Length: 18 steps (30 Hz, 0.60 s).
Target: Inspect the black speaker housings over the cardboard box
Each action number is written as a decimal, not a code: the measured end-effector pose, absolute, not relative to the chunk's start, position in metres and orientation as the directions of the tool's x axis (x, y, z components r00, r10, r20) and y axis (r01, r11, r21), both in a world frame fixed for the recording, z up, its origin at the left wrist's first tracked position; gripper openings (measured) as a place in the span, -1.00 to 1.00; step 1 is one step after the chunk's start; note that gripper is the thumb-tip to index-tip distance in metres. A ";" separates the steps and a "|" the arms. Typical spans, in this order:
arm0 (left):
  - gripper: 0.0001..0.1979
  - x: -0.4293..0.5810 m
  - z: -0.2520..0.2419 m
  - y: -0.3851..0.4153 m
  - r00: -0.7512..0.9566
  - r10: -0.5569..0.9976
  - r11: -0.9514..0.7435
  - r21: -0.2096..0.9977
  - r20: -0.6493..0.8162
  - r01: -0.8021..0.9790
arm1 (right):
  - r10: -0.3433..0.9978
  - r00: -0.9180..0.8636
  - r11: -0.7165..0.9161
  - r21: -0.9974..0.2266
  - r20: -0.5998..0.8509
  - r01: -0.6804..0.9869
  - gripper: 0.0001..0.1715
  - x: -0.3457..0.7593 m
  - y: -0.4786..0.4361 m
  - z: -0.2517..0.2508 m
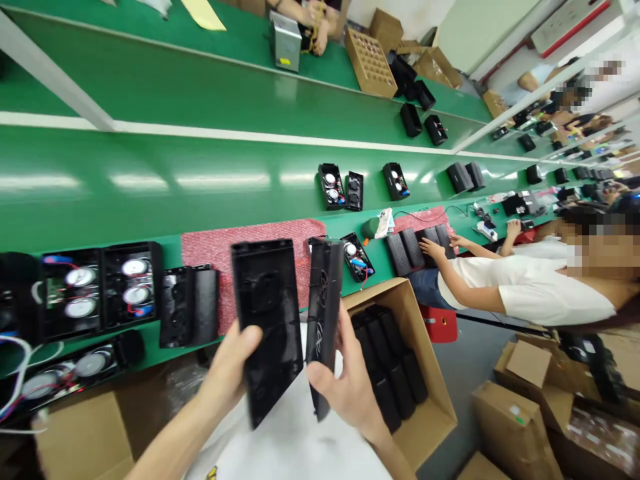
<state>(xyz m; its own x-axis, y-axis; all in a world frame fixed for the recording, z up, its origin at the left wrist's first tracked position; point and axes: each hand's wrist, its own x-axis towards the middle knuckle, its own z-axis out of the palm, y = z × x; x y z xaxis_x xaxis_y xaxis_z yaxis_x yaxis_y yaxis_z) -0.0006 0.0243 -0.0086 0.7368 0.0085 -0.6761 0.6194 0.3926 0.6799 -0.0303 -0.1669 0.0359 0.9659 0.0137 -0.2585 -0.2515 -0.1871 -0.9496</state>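
1. The left hand (235,363) has its fingers closed on the near-side edge of a black, shallow rectangular plastic shell (269,293), thumb over the rim; the right hand (350,383) clasps a black plastic panel (325,300) seen nearly edge-on.
2. Both pieces look light, stiff and rather slick; their outer rims seem the safest hold.
3. Both forearms angle inward, the pieces upright between the hands, just apart.
4. Beyond the fingers, red bubble wrap (210,248) covers part of the green counter (171,253).

Black panels (269,313); green worktop (225,157); speckled pinkish-red mat (225,257); tan carton (434,373).
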 end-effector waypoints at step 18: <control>0.28 0.017 -0.066 0.010 0.862 -0.085 0.406 0.772 -0.500 0.489 | 0.087 0.983 -0.703 -0.709 -0.159 -0.052 0.14 -0.003 -0.131 -0.010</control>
